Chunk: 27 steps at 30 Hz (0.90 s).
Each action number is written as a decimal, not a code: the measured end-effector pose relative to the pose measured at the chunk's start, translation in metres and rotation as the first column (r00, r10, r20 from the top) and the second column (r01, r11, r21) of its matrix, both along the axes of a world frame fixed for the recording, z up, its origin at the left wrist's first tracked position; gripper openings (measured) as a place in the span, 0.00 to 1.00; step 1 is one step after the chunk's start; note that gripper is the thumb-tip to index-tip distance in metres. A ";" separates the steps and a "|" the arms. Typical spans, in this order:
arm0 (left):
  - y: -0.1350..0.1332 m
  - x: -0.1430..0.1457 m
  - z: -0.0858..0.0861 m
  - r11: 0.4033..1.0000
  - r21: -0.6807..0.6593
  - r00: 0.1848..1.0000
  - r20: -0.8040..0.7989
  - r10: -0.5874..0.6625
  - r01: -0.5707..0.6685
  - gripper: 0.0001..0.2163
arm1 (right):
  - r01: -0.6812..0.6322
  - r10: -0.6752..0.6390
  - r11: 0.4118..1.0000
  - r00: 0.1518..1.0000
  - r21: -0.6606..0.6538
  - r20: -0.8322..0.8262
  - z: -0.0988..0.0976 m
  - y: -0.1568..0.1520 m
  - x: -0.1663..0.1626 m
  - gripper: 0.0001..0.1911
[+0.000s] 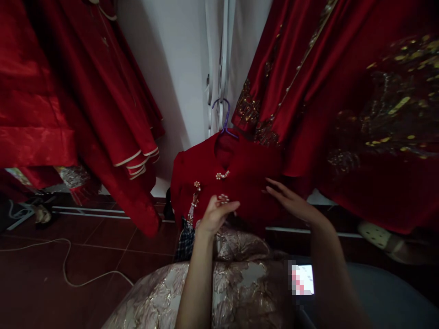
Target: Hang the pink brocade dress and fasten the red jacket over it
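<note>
A dark red jacket hangs upright in front of me on a purple hanger. Pearl flower fastenings sit at its collar and chest, with a longer beaded ornament on its left side. My left hand is at the lower front, thumb pointing right, the other fingers curled at the cloth beside a pearl flower; it appears to grip the jacket, though its fingertips are partly hidden. My right hand reaches in with fingers stretched out, close to the jacket's right side; contact is unclear.
Red garments hang on both sides, some with gold trim. A pale brocade cloth covers the area below my arms. A lit screen shows by my right forearm. A white cable crosses the tiled floor; shoes stand low at right.
</note>
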<state>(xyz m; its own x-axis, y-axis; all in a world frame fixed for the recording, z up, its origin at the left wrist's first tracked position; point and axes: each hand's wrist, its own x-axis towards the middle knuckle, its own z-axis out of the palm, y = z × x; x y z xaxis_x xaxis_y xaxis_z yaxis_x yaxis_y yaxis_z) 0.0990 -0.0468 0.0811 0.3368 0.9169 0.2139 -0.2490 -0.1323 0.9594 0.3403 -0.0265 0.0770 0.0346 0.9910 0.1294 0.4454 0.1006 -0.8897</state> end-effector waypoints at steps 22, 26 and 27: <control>0.022 -0.068 -0.011 0.997 -0.071 0.996 -0.080 0.033 -0.039 0.14 | -0.179 0.184 0.979 0.982 0.093 -0.051 0.011 -0.020 -0.136 0.17; 0.020 -0.079 -0.011 0.999 -0.047 0.986 -0.164 0.017 -0.025 0.14 | -0.055 0.058 0.981 0.998 0.188 -0.009 -0.007 -0.014 -0.152 0.20; 0.020 -0.078 -0.013 0.999 -0.047 0.982 -0.186 0.009 -0.018 0.15 | -0.073 0.077 0.980 0.997 0.185 -0.014 -0.009 -0.013 -0.154 0.19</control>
<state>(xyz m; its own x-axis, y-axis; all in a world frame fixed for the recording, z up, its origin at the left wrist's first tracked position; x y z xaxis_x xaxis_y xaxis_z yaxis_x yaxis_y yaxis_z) 0.0209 -0.0263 0.0686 0.3540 0.9294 0.1043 -0.0641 -0.0871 0.9941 0.1861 -0.0391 0.0681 -0.0343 0.9502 0.3098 0.4116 0.2959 -0.8620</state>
